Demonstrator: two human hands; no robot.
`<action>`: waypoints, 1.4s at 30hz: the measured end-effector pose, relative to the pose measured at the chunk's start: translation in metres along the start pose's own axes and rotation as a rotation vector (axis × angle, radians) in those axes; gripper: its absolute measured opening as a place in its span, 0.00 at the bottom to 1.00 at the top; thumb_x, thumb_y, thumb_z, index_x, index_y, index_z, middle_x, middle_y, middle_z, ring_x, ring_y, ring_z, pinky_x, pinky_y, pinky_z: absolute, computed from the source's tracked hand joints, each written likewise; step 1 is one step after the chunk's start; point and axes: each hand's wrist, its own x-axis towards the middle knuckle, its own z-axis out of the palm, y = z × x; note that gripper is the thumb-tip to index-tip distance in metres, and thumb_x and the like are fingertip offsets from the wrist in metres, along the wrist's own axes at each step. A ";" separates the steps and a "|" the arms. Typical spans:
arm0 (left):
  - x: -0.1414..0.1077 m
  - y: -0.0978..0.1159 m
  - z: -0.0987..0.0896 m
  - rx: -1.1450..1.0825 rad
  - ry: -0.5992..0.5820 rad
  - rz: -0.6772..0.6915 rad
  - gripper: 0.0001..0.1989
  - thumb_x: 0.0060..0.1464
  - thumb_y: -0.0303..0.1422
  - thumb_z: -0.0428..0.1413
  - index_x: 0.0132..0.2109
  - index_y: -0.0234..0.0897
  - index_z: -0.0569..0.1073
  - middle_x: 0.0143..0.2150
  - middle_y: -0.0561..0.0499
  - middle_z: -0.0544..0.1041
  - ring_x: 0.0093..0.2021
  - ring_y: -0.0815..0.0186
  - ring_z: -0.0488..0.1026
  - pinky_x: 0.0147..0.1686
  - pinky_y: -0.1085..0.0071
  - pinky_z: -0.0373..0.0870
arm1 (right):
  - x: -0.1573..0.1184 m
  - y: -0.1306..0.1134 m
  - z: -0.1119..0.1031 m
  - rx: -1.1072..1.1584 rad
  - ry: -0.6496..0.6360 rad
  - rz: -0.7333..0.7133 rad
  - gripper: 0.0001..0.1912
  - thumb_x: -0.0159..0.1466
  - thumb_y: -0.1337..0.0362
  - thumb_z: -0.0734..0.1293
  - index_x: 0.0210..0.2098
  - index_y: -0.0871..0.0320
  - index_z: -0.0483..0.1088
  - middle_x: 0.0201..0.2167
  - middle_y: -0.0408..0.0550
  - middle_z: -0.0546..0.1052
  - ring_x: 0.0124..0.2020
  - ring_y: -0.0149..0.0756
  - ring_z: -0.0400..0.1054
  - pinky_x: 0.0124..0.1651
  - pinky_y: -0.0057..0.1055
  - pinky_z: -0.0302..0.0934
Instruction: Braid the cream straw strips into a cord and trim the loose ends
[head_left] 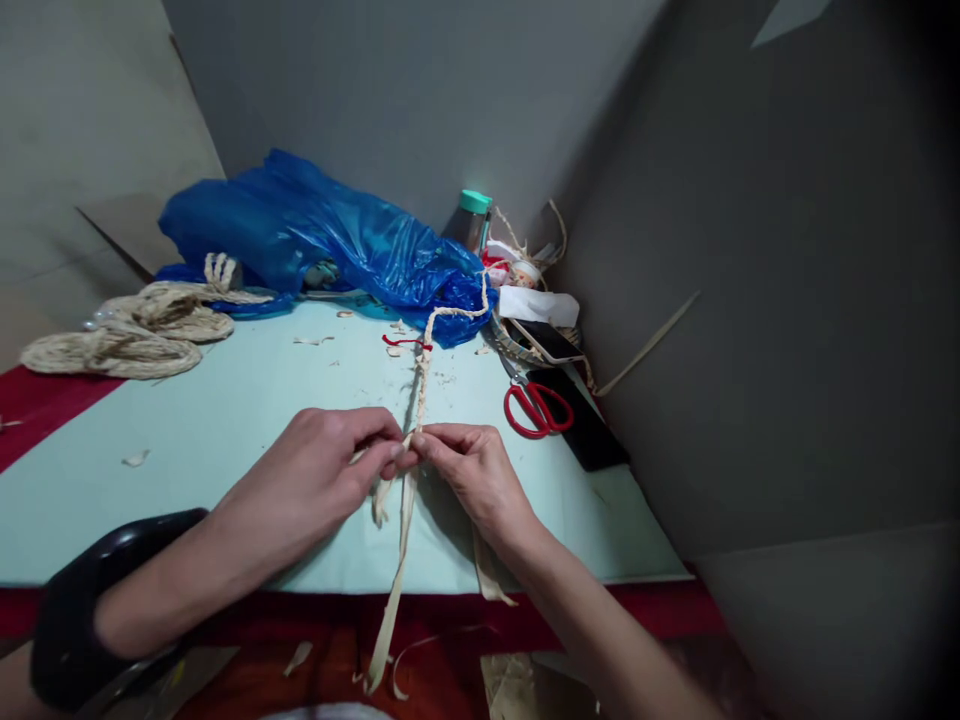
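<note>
- Table: pale cover; supports the work and fibre scraps.
- Bag: blue plastic, at the far side; the braid's upper part passes in front of its right end.
- Left hand: thumb and fingertips drawn narrow, pinching strands at the braid's near end.
- Right hand: thumb and forefinger pinched on the braid's near end, fingertips close beside the left hand's.
- Coils: bundled plaited fibre, far left.
- Braid: at table centre, running from the bag's right end to the 2 hands. Expected handling: light, flexible, dry, low slip. Grip at the last crossing; a slack pinch could loosen the plait.
- Scissors: red handles, right of the braid.
- Strands: flat, loose; 1 hangs past the near edge. Likely soft and prone to splitting; hold near the braid.
- Tie: red; contact with the braid cannot be confirmed.
</note>
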 end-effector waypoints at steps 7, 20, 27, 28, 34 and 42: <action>-0.019 0.020 0.044 0.294 0.012 0.276 0.22 0.55 0.17 0.41 0.46 0.31 0.77 0.40 0.37 0.81 0.40 0.50 0.80 0.37 0.59 0.75 | 0.000 0.005 -0.008 0.212 -0.063 0.092 0.14 0.60 0.58 0.70 0.36 0.64 0.81 0.23 0.46 0.76 0.21 0.26 0.59 0.29 0.26 0.55; 0.012 -0.003 0.010 -0.375 0.166 -0.057 0.12 0.57 0.41 0.58 0.45 0.41 0.73 0.46 0.46 0.77 0.44 0.55 0.75 0.45 0.60 0.68 | -0.001 0.006 -0.011 0.106 -0.118 0.040 0.15 0.64 0.56 0.68 0.31 0.61 0.80 0.23 0.43 0.71 0.22 0.26 0.48 0.25 0.26 0.44; 0.031 -0.005 0.027 -1.015 -0.131 -0.204 0.20 0.56 0.34 0.60 0.53 0.42 0.63 0.27 0.58 0.73 0.28 0.67 0.71 0.31 0.70 0.64 | -0.002 -0.003 -0.014 0.123 -0.149 0.024 0.15 0.67 0.58 0.66 0.27 0.59 0.75 0.23 0.42 0.72 0.26 0.30 0.62 0.39 0.29 0.60; 0.031 -0.006 0.028 -1.028 -0.122 -0.230 0.20 0.55 0.33 0.61 0.52 0.42 0.63 0.26 0.58 0.74 0.27 0.67 0.70 0.29 0.71 0.63 | -0.002 -0.004 -0.014 0.103 -0.159 0.001 0.16 0.68 0.60 0.65 0.26 0.58 0.73 0.24 0.43 0.73 0.28 0.32 0.65 0.42 0.30 0.61; 0.032 -0.009 0.032 -1.210 -0.242 -0.406 0.14 0.55 0.30 0.61 0.46 0.36 0.67 0.25 0.52 0.78 0.20 0.74 0.62 0.21 0.76 0.55 | -0.011 0.000 -0.013 -0.213 -0.069 -0.083 0.15 0.72 0.65 0.58 0.29 0.56 0.68 0.27 0.42 0.73 0.32 0.32 0.68 0.43 0.29 0.61; 0.030 -0.009 0.039 -1.369 -0.279 -0.500 0.08 0.54 0.29 0.62 0.40 0.33 0.73 0.20 0.57 0.71 0.16 0.82 0.46 0.17 0.78 0.38 | -0.018 -0.001 -0.008 -0.569 -0.043 -0.063 0.12 0.71 0.67 0.55 0.51 0.58 0.65 0.28 0.44 0.76 0.28 0.35 0.69 0.34 0.30 0.58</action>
